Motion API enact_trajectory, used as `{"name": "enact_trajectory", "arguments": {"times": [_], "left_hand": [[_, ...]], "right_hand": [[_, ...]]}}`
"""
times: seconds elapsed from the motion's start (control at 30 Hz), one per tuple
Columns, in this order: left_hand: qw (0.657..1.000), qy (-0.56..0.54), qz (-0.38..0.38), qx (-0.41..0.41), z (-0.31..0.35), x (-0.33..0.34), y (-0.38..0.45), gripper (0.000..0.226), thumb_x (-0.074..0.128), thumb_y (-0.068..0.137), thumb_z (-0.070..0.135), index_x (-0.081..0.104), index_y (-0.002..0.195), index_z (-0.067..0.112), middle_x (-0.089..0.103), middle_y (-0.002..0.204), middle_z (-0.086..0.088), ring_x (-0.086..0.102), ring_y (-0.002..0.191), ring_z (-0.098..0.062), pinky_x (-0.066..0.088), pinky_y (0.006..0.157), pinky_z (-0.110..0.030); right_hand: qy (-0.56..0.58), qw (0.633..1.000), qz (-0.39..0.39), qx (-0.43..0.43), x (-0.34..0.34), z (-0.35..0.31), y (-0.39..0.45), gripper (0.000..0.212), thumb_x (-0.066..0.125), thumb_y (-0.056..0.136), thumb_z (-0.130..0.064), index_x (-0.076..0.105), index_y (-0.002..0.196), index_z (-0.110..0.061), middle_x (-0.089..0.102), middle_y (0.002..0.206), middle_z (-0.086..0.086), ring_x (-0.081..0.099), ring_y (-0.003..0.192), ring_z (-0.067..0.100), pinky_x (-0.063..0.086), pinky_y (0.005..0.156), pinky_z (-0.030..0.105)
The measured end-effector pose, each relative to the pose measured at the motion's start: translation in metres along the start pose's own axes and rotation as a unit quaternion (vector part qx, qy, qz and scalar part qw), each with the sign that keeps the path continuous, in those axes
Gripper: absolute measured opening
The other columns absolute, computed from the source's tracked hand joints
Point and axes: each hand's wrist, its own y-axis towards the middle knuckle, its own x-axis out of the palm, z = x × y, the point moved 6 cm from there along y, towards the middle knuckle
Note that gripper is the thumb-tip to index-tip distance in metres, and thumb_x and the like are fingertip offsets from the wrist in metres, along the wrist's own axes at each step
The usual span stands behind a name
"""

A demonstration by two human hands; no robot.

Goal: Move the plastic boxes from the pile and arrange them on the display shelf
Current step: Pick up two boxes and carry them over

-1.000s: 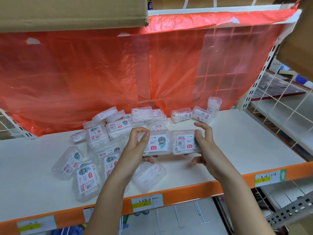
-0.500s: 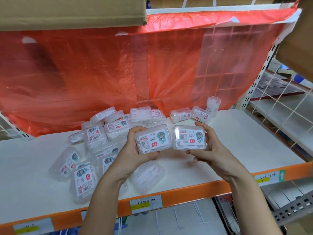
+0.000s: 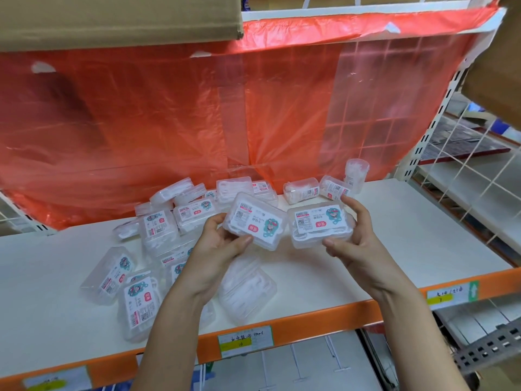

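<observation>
Both boxes are being raised and tilted since before: left hand (image 3: 217,246) is pinching one floss-pick box (image 3: 255,221), right hand (image 3: 358,244) is gripping another (image 3: 320,224), above the shelf (image 3: 394,221). Most of the pile (image 3: 158,241) is lying unsorted; arranging is barely beginning.

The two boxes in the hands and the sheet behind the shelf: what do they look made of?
Left box and right box: apparently clear, glossy rigid plastic, since white contents show through; labels look like printed paper stickers. Red sheet: thin translucent plastic film, wrinkled, with wire grid visible through it.
</observation>
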Motion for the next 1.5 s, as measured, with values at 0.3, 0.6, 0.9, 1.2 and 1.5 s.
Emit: {"name": "enact_trajectory", "arguments": {"times": [0.3, 0.6, 0.9, 1.2, 1.5], "left_hand": [[0.984, -0.168, 0.002, -0.057, -0.003, 0.016, 0.003, 0.034, 0.050, 0.087, 0.018, 0.058, 0.120, 0.019, 0.069, 0.115, -0.007, 0.067, 0.102, -0.024, 0.056, 0.082, -0.047], [0.986, -0.155, 0.023, -0.059, -0.008, 0.026, 0.003, 0.037, 0.057, 0.085, 0.022, 0.050, 0.117, 0.038, 0.068, 0.109, 0.001, 0.067, 0.097, -0.020, 0.057, 0.069, -0.038], [0.999, -0.040, 0.021, -0.009, -0.008, 0.029, 0.003, 0.071, 0.063, 0.082, -0.007, 0.037, 0.130, 0.039, 0.055, 0.122, 0.002, 0.062, 0.100, -0.013, 0.055, 0.072, -0.023], [0.997, 0.071, 0.012, 0.020, -0.002, 0.024, 0.006, 0.058, 0.065, 0.083, -0.004, 0.044, 0.125, 0.030, 0.061, 0.109, 0.019, 0.065, 0.091, 0.002, 0.052, 0.076, -0.014], [0.994, 0.104, -0.028, 0.013, 0.001, 0.032, 0.005, 0.057, 0.063, 0.082, -0.010, 0.047, 0.121, 0.030, 0.066, 0.094, 0.029, 0.067, 0.095, -0.006, 0.051, 0.075, -0.015]], "right_hand": [[0.222, 0.974, -0.021, 0.037, 0.015, 0.011, 0.007, 0.085, 0.083, 0.060, -0.004, 0.046, 0.135, -0.007, 0.058, 0.129, 0.016, 0.060, 0.116, 0.027, 0.054, 0.086, 0.036], [0.319, 0.941, 0.072, 0.089, 0.026, 0.021, 0.012, 0.034, 0.050, 0.083, -0.009, 0.058, 0.115, -0.004, 0.070, 0.105, 0.011, 0.068, 0.094, 0.019, 0.058, 0.076, 0.029], [0.327, 0.933, 0.122, 0.091, 0.023, 0.025, 0.011, 0.022, 0.043, 0.096, -0.010, 0.063, 0.103, -0.004, 0.073, 0.088, 0.008, 0.071, 0.077, 0.015, 0.057, 0.060, 0.023], [0.291, 0.942, 0.101, 0.137, 0.023, 0.027, 0.010, 0.041, 0.055, 0.086, -0.026, 0.059, 0.124, -0.012, 0.066, 0.119, 0.014, 0.068, 0.098, 0.028, 0.056, 0.077, 0.053], [0.139, 0.979, 0.120, 0.084, 0.009, 0.020, 0.010, 0.020, 0.039, 0.099, -0.033, 0.052, 0.114, -0.027, 0.069, 0.102, -0.001, 0.069, 0.081, 0.014, 0.059, 0.059, 0.033]]}}
